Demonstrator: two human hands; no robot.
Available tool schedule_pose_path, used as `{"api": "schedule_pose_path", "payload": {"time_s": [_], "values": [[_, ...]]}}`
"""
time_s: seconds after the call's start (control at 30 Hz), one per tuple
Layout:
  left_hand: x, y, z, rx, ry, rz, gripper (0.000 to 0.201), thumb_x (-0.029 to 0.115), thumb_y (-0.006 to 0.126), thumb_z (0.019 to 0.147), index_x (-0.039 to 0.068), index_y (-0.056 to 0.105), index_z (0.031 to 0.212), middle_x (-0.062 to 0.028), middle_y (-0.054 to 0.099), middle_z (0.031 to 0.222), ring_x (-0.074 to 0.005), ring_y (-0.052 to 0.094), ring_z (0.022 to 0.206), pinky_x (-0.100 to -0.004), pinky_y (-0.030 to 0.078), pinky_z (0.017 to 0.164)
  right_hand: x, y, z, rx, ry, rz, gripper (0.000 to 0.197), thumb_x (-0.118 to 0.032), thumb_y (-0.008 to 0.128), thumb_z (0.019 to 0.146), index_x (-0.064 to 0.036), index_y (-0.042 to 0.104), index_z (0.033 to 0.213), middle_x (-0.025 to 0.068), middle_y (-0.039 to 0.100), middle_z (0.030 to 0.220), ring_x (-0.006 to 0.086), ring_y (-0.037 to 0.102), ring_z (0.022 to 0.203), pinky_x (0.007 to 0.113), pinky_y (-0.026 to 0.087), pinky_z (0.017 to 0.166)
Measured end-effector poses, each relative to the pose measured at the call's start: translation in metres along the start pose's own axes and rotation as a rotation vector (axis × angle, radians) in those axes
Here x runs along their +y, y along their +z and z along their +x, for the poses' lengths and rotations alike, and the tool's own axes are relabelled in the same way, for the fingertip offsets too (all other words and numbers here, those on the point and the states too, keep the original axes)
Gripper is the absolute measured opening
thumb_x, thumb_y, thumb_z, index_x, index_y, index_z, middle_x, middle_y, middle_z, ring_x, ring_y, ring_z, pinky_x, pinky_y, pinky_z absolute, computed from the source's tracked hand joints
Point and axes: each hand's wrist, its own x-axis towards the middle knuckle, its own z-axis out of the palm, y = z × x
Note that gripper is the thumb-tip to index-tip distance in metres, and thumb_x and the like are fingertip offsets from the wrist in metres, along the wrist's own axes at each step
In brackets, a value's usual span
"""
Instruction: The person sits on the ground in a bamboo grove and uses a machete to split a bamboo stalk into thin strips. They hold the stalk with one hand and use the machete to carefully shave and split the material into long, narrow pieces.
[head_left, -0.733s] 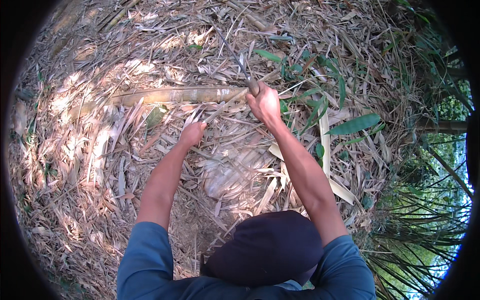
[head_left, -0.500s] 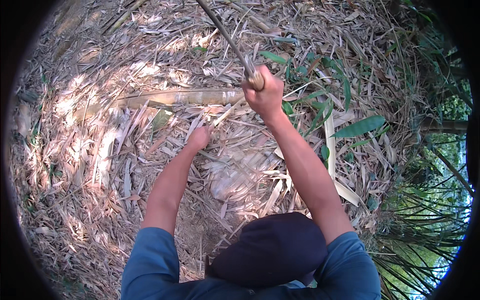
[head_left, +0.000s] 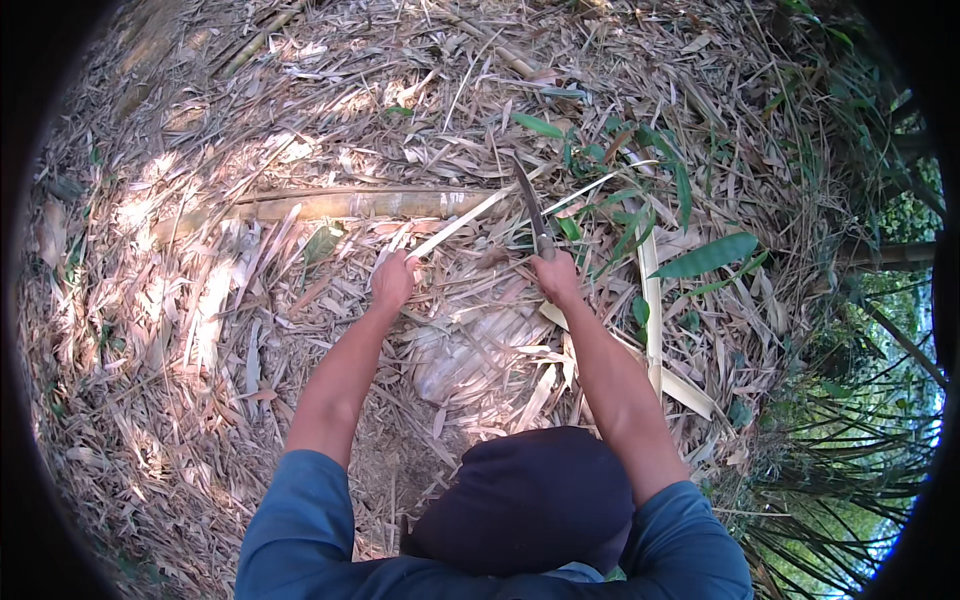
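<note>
My left hand (head_left: 393,280) is closed around the near end of a pale split-bamboo strip (head_left: 462,221), which slants up and to the right from it. In my right hand (head_left: 556,274) is the handle of a machete (head_left: 530,200). Its dark blade points away from me and overlaps the strip's far part; whether they touch I cannot tell. Just beyond my hands a bamboo pole (head_left: 380,204) lies across the ground, and the strip passes over its right end. A flat, pale slab, perhaps wood (head_left: 478,352), rests between my forearms.
Dry bamboo leaves (head_left: 200,400) cover the ground. To the right of my right hand stand green leafy shoots (head_left: 710,255), with a longer pale bamboo strip (head_left: 653,310) beside them. Dense greenery (head_left: 850,430) lines the right side. A thin pole (head_left: 262,42) lies at the far left.
My right hand has come down from its raised position with the machete, toward the strip and nearer to me. My left hand still grips the strip and has barely shifted.
</note>
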Motion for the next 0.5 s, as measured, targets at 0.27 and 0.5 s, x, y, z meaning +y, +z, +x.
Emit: {"api": "schedule_pose_path", "payload": {"time_s": [0.27, 0.5], "values": [[-0.010, -0.007, 0.021, -0.094, 0.067, 0.145, 0.031, 0.035, 0.046, 0.105, 0.008, 0.060, 0.114, -0.0203, 0.071, 0.092, -0.0413, 0.069, 0.091, -0.0554, 0.051, 0.078, -0.009, -0.006, -0.026, 0.058, -0.001, -0.235, 0.035, -0.028, 0.069, 0.077, 0.0026, 0.069, 0.093, 0.0274, 0.071, 0.092, 0.0433, 0.068, 0.090, 0.048, 0.052, 0.085], [-0.006, 0.013, 0.000, -0.103, -0.010, 0.073, 0.030, 0.034, 0.044, 0.106, 0.007, 0.058, 0.108, -0.0226, 0.070, 0.092, -0.0429, 0.067, 0.093, -0.0570, 0.049, 0.079, -0.035, -0.016, -0.036, -0.073, -0.076, -0.395, 0.039, -0.029, 0.070, 0.082, 0.0017, 0.068, 0.107, 0.0295, 0.070, 0.098, 0.0451, 0.068, 0.096, 0.050, 0.053, 0.088]]}}
